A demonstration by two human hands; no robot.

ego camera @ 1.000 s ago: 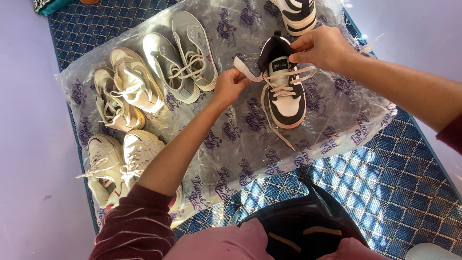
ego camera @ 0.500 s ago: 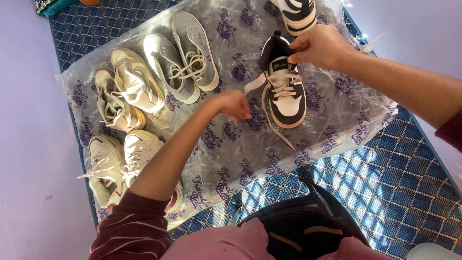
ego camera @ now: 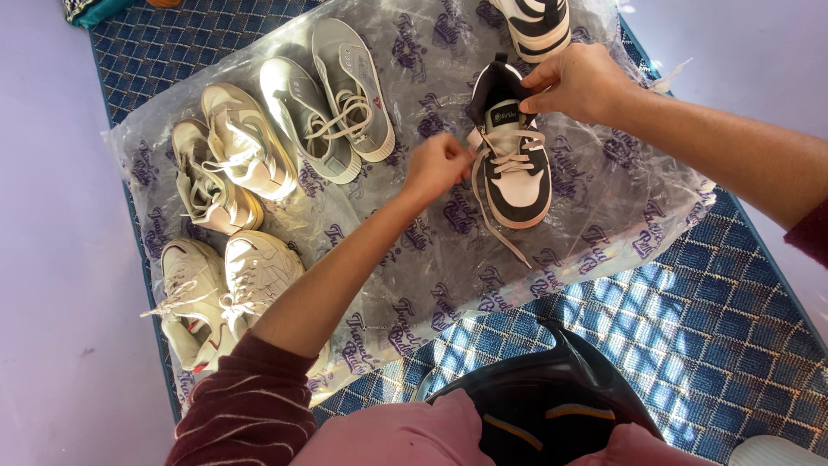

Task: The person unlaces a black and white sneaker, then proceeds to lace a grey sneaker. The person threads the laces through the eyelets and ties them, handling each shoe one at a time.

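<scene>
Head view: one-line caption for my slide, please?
Two hands lace a black-and-white sneaker on clear plastic sheeting: left hand at its laces, right hand holding its tongue.

Your plastic sheet [ego camera: 595, 198] lies on the mat [ego camera: 716, 328]. Along its left edge you have three pairs of shoes: near pair [ego camera: 220, 289], middle pair [ego camera: 226, 164], far pair [ego camera: 332, 99]. Toward the right edge stands a high-top sneaker [ego camera: 511, 155]; behind it, at the far edge, another sneaker [ego camera: 536, 24].

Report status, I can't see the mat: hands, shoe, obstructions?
Left hand pinching lace. Right hand holding tongue of black-and-white high-top sneaker. Nothing blocking.
</scene>
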